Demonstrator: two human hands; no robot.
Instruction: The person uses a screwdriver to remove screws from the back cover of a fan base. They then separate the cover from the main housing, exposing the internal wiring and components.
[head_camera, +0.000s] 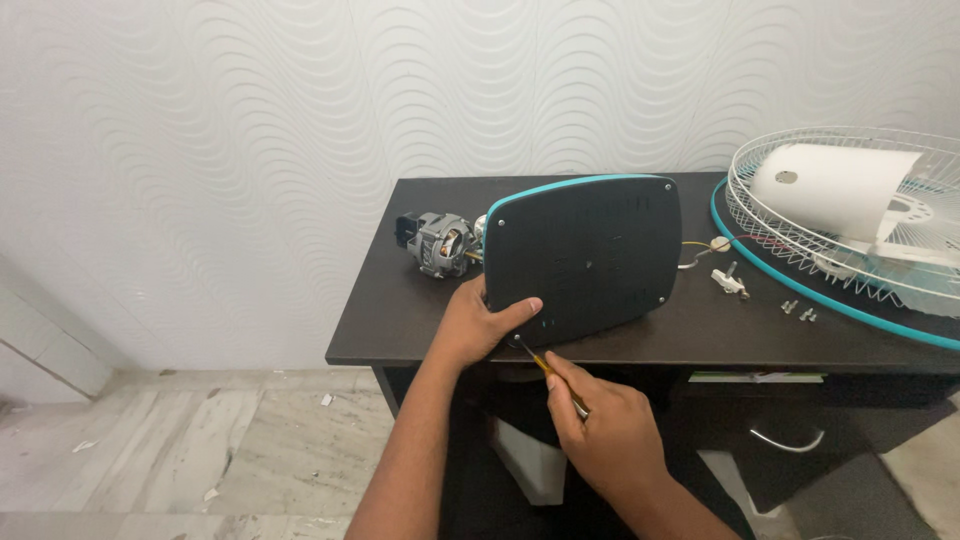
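Fingers (515, 308) of the left hand (478, 325) are lying spread and pressing on the lower left corner of a dark grey plastic base plate (585, 255) with a teal rim, which is standing tilted up on its edge near the front of the dark brown table (400, 320). Below it, the right hand (605, 430) is curling its fingers together around the yellow handle of a screwdriver (548, 370), whose thin shaft is pointing up toward the plate's lower edge, just beside the left thumb. Behind the plate's left side, a small electric motor (440, 245) with exposed copper windings is lying on the table, touching or nearly touching the plate. To the right, a white and yellow wire with a small plastic part (728, 280) is resting on the tabletop, and a few loose screws (798, 312) are lying near it. Further right, a white wire fan guard (850, 215) with a teal ring and a white motor cover (835, 190) inside it is sitting at the table's far corner, partly running out of view. Behind the table a white wall (250, 150) with a raised wavy pattern is filling the background, and a pale marble-patterned floor (200, 450) is showing at the lower left, with small scraps scattered on it. Under the tabletop a drawer front with a curved metal handle (790, 440) is showing.
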